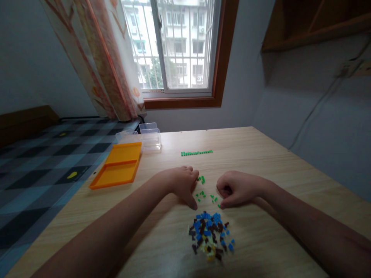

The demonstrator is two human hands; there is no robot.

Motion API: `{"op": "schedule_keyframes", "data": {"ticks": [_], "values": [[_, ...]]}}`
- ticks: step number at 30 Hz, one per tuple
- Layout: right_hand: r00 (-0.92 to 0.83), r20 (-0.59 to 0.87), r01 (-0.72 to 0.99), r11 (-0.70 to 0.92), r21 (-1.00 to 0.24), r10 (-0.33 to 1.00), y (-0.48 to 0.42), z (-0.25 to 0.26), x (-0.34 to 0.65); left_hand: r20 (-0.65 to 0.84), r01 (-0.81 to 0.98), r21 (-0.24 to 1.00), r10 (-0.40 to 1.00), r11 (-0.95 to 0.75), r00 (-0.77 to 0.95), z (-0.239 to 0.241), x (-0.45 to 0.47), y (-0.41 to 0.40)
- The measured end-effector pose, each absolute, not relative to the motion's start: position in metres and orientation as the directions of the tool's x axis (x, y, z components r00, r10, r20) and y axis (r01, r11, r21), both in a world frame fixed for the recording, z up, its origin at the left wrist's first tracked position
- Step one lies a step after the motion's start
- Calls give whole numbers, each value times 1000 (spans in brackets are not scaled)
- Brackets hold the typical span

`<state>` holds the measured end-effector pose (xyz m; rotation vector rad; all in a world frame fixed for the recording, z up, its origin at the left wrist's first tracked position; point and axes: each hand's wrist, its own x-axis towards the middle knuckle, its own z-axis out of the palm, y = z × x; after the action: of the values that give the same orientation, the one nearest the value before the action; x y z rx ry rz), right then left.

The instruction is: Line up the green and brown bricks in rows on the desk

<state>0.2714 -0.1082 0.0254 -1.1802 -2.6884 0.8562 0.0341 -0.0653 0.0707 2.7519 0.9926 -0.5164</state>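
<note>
You look to be at a sorting step with the small green pieces, though that is only a judgement from how they lie. The loose green pieces (203,179) sit in small clusters on the counter (261,154), between your hands; take them as the centre of your clock. Your left hand (185,185), toward nine, is spread, thumb well apart from the fingers, with its fingertips right beside the farthest cluster. Your right hand (239,189), at three, has its fingers curled in, and its thumb tip is just beside one green bit; you cannot tell from here whether it pinches anything.

At about twelve, well apart from both hands, a neat green row (197,153) runs across the counter. At six, nearest you, is a mixed pile (207,233) of blue, brown and yellow pieces. An orange tray (120,172) lies between nine and ten, with clear boxes (150,141) between ten and eleven.

Handling these loose bits seems to call for a light fingertip pinch, one at a time, with your wrists kept clear of the pile and row.
</note>
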Motion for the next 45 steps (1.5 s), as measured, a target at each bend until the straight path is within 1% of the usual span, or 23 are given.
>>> {"op": "schedule_keyframes", "data": {"ticks": [5,8,11,14,17,21,23,25,28,32,36,38,40,43,45], "values": [[-694,-142,645,523,-557,706,-105,24,275,-355,621,109,553,-776,754,69,22,-45],[-700,-120,624,520,-583,704,-104,22,275,-355,659,174,578,-731,735,67,17,-34],[-710,-95,603,534,-593,697,-105,22,272,-300,688,220,623,-692,723,61,16,-28],[-726,-78,592,562,-577,683,-107,22,269,-249,692,224,647,-686,721,56,17,-25],[-726,-76,601,578,-551,683,-107,21,267,-270,707,278,654,-650,707,54,15,-22],[-722,-93,608,564,-559,686,-106,22,270,-324,658,433,575,-616,751,53,7,-14],[-710,-94,619,555,-556,698,-104,23,273,-327,632,468,543,-618,773,52,4,-11],[-691,-92,636,542,-550,717,-103,24,276,-319,622,461,535,-633,782,50,4,-10],[-651,-64,659,521,-543,756,-99,24,279,-292,625,412,554,-663,780,46,8,-11],[-568,87,682,527,-506,818,-93,16,268,-254,639,369,588,-675,768,44,10,-12],[-481,233,714,532,-455,845,-87,6,250,-284,625,422,559,-656,779,45,7,-10],[-467,292,704,551,-449,835,-88,4,246,-291,611,432,538,-664,791,47,7,-11],[-485,337,657,591,-468,807,-91,5,244,-271,597,394,532,-699,802,49,8,-13],[-583,384,519,692,-501,716,-101,10,243,-240,595,295,545,-747,803,50,13,-19],[-660,397,436,756,-489,638,-108,13,241,-226,622,255,579,-741,783,50,16,-21]]}}
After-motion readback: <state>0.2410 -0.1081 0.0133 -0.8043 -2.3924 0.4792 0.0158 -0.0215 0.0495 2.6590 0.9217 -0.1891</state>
